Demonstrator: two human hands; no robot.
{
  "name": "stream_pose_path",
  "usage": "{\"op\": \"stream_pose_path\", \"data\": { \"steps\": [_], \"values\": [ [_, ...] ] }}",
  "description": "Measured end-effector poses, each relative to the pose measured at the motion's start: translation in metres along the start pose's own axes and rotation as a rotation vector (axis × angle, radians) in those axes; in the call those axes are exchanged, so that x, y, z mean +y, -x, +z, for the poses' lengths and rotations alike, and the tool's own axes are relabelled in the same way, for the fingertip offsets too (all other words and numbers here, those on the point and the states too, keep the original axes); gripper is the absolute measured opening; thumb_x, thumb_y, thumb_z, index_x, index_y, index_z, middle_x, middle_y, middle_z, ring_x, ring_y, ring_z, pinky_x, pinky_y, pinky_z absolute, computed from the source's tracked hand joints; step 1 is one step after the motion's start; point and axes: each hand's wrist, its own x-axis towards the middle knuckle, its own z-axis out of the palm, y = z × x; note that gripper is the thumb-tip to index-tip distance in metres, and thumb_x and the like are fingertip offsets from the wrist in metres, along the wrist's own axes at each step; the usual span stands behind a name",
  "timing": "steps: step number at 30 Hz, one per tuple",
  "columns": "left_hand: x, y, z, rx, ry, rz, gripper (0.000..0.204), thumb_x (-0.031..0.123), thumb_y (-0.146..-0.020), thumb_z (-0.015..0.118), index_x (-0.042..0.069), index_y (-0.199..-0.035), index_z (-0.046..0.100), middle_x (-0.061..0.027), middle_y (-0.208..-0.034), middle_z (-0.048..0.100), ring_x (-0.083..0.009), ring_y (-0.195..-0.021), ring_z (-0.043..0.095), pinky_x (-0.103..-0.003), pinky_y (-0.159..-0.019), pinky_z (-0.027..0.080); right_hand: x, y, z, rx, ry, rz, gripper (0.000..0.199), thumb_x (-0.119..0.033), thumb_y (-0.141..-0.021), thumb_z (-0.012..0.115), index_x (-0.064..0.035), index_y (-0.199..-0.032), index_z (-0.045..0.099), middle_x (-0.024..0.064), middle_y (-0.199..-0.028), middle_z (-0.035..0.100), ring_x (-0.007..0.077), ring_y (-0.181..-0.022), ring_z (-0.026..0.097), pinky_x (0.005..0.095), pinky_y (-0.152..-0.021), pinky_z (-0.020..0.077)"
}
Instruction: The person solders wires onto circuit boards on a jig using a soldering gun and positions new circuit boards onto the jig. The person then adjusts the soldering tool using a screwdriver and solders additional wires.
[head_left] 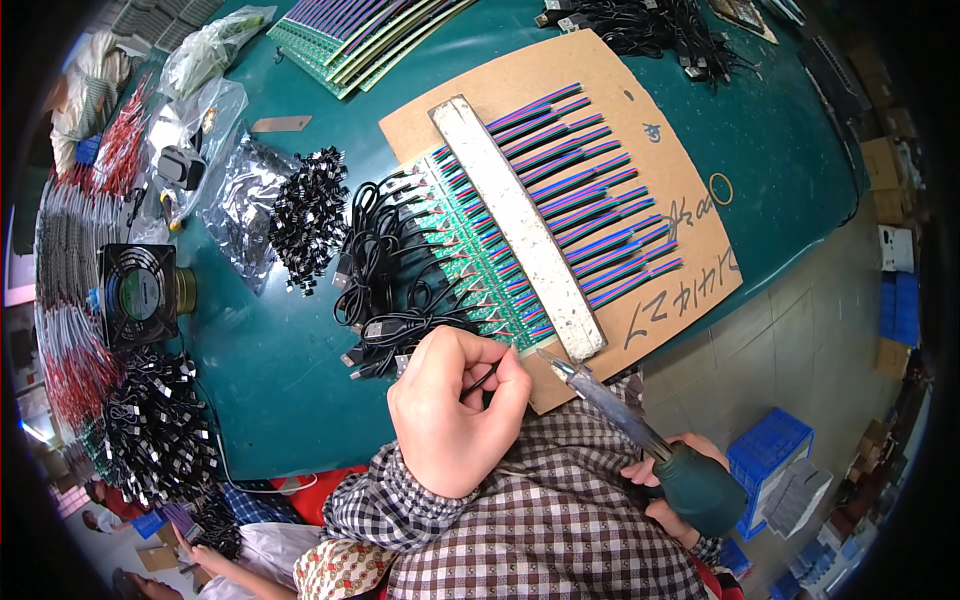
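My left hand [455, 410] is closed in a pinch on a thin black cable [482, 380], its fingertips at the near end of a green circuit board panel [470, 250]. In my right hand [683, 465] is a soldering iron [620, 415] with a dark green grip, its tip just right of my left fingertips. Black USB cables [385, 260] run to the panel's left edge. Rows of multicoloured ribbon wires [590, 215] stick out from its right side. A scuffed white bar [520, 225] lies across the wires. Underneath is a brown cardboard sheet [660, 140] with handwriting.
Left on the green table [270, 390] are a heap of small black connectors [308, 215], plastic bags [205, 60] and a small fan [140, 295]. Stacked boards [360, 40] and more cables [650, 25] lie at the back. A blue crate [770, 450] stands at right; another person's arm [215, 565] shows lower left.
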Motion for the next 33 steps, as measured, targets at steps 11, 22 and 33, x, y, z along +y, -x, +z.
{"op": "stream_pose_path", "data": {
  "steps": [11,22,33],
  "values": [
    [0.002,0.000,0.001,0.049,-0.024,0.021,0.014,0.001,-0.076,0.070,0.000,-0.074,0.056,0.0027,-0.064,0.051,0.0003,-0.052,0.041,-0.016,-0.046,0.033,0.032,-0.040,-0.032,0.445,-1.102,-0.159,0.057,-0.039,-0.097,0.046,0.0073,-0.129,0.036,0.0074,-0.078,0.048,0.0186,-0.070,0.054,0.0339,-0.056,0.0599],
    [0.009,0.001,-0.001,0.080,-0.051,0.063,0.014,0.001,-0.074,0.069,0.000,-0.071,0.055,0.0004,-0.060,0.051,-0.0029,-0.050,0.044,-0.018,-0.047,0.037,0.079,-0.217,-0.229,0.573,-1.228,0.061,0.036,-0.035,-0.090,0.063,-0.0028,-0.106,0.063,0.0021,-0.082,0.063,0.0143,-0.074,0.065,0.0230,-0.055,0.0566],
    [0.011,0.001,-0.004,0.093,-0.070,0.085,0.012,0.003,-0.075,0.071,0.003,-0.075,0.059,-0.0038,-0.063,0.053,-0.0090,-0.049,0.048,-0.023,-0.045,0.039,0.175,-0.357,-0.355,0.597,-1.352,0.088,0.035,-0.012,-0.081,0.072,0.0103,-0.101,0.054,0.0218,-0.102,0.058,0.0329,-0.088,0.063,0.0449,-0.082,0.0580]
  ]
}}
